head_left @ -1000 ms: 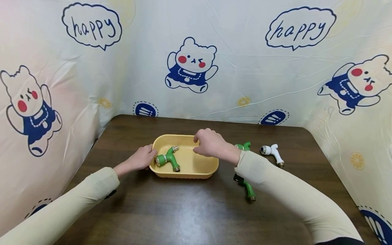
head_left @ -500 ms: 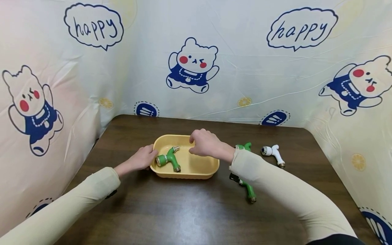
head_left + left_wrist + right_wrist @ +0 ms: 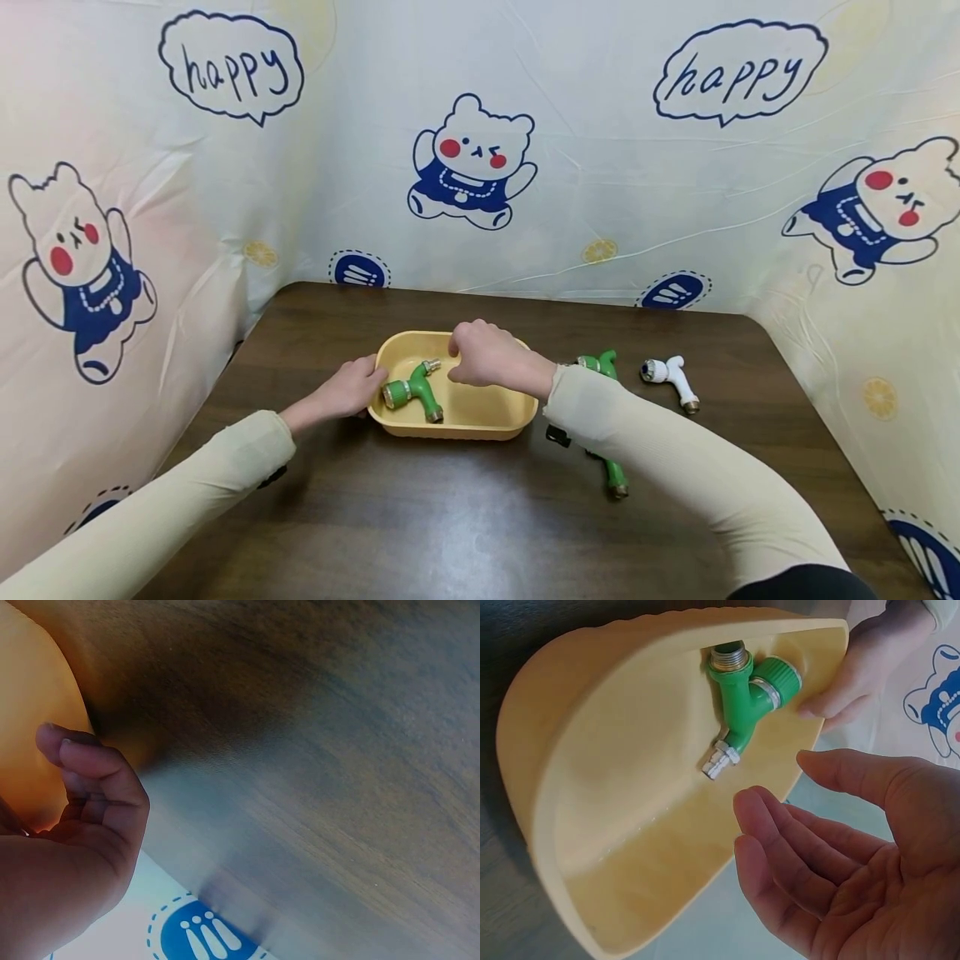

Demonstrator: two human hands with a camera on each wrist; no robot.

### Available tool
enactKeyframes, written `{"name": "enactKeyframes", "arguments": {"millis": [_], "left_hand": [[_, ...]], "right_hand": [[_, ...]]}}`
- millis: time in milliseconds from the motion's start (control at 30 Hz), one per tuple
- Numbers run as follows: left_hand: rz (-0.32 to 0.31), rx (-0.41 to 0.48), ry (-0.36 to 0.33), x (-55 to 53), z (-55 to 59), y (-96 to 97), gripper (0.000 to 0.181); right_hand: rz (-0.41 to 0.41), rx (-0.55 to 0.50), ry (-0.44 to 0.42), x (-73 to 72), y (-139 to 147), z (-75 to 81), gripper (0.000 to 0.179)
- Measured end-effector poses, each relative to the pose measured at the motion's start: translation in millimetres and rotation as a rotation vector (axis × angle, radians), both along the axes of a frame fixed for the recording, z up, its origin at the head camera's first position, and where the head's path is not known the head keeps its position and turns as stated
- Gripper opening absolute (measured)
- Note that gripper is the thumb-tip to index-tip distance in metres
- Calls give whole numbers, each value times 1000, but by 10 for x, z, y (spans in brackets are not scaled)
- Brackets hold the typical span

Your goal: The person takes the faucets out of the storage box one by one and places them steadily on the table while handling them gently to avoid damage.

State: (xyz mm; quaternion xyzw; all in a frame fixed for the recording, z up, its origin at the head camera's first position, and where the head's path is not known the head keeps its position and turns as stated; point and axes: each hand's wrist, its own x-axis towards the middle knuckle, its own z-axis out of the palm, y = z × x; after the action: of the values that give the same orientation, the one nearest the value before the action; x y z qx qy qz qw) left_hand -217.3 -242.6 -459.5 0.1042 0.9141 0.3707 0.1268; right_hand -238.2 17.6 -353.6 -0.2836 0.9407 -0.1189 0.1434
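A yellow plastic tub (image 3: 487, 410) stands on the table, with one green tap (image 3: 422, 388) lying in its left part. My left hand (image 3: 347, 388) holds the tub's left end, thumb over the rim and the other fingers along the outer wall. Above the tub's right half is my right hand (image 3: 491, 358), its fingers loosely bent and thumb apart. The right wrist view shows nothing between those fingers, and the green tap (image 3: 739, 701) with its metal nozzle lies beyond the fingertips, untouched.
Right of the tub, two more green taps lie on the table: one at the back (image 3: 602, 363) and one nearer (image 3: 617, 479), each partly covered by my right sleeve (image 3: 637, 433). A white tap (image 3: 677, 382) lies farther right. Printed cloth (image 3: 570, 192) hangs behind the brown table (image 3: 450, 517).
My right hand has moved left over the tub, toward the green tap inside. The left hand keeps its hold on the tub, and the taps stay where they were.
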Motion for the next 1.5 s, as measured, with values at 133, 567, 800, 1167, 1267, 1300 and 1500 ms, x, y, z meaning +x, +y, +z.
{"name": "enactKeyframes", "arguments": {"millis": [133,567,800,1167,1267,1300,1500], "left_hand": [[-20,26,-2,0,10,-15,39],[-40,19,31,-246,-385,-178,44],[-29,20,18,-237,-370,-171,43],[-13,15,22,3,12,-3,37],[13,-10,-7,15,73,30,36],[16,-13,-7,-16,25,9,37],[-3,17,-12,-276,-444,-200,42]], "right_hand": [[5,6,-13,-3,-55,0,9],[50,14,9,-33,-183,-123,46],[62,53,2,-106,-261,-165,43],[57,125,-36,-148,-385,-207,39],[53,147,-57,-156,-429,-221,41],[55,150,-68,-156,-441,-225,41],[76,165,-102,-140,-505,-262,37]]}}
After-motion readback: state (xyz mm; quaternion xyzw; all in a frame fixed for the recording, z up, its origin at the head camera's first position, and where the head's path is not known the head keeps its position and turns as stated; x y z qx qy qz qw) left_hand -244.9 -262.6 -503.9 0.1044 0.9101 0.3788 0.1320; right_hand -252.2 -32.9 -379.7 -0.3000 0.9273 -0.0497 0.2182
